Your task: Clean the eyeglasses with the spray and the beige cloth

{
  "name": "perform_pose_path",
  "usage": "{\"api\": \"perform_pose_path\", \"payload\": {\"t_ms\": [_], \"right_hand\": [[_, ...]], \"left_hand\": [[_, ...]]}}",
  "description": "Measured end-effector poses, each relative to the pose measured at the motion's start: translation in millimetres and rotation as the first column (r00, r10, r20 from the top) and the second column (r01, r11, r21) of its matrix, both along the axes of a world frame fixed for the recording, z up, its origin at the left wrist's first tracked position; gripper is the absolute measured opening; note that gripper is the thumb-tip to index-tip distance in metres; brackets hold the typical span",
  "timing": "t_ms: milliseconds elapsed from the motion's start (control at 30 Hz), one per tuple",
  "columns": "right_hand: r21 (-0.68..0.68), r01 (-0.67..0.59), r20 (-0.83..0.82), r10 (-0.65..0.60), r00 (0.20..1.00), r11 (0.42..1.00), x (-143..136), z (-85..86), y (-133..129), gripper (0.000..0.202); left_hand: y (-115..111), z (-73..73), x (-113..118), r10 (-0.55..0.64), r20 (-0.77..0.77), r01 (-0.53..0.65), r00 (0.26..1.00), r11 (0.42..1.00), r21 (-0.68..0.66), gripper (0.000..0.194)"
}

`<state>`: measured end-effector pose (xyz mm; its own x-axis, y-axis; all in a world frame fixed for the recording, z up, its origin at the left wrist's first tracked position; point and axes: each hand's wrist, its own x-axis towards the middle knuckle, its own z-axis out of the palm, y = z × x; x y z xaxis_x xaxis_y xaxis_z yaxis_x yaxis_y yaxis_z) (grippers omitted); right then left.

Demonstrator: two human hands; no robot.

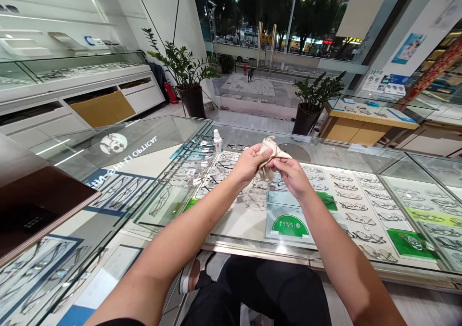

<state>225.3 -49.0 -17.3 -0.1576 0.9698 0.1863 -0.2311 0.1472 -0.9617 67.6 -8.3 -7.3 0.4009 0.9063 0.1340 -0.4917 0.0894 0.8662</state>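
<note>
A cream-coloured cloth is bunched between my two hands above the glass counter. My left hand pinches it from the left, thumb on top. From the right, my right hand has its fingers closed on the cloth's lower right part. Whether a pair of glasses is wrapped inside the folds, I cannot make out. Just left of the hands, a small white bottle stands upright on the glass top. Beneath the glass, rows of eyeglasses lie on white trays, partly hidden by my forearms.
A dark brown glossy panel juts in at the left. Inside the counter lies a green-and-white card. Beyond the counter stand two potted plants near the glass doors. Another display case is at the right.
</note>
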Motion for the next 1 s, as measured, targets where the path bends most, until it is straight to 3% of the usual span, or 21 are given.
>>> {"api": "perform_pose_path", "payload": {"t_ms": [200,500,733,1000], "right_hand": [[-0.013,0.024,-0.021,-0.024,0.999,1.000,0.1,-0.3,-0.8,0.028],[0.018,-0.047,0.031,0.047,0.998,0.999,-4.8,-2.2,-3.4,0.026],[0.012,0.046,-0.026,-0.046,0.999,0.999,-3.7,-3.6,-2.6,0.025],[0.064,0.001,0.051,-0.004,0.999,0.998,-4.7,-2.4,-4.4,0.029]], "left_hand": [[-2.9,5.1,-4.8,-0.093,-0.008,0.093,0.996,0.994,0.060,0.055],[-0.9,-1.8,-1.7,-0.079,-0.040,0.084,0.996,0.986,0.140,0.051],[-2.4,6.7,-5.7,-0.127,-0.004,0.127,0.992,0.991,0.038,0.056],[0.9,0.4,-4.0,-0.114,0.019,0.113,0.993,0.993,0.029,0.054]]}}
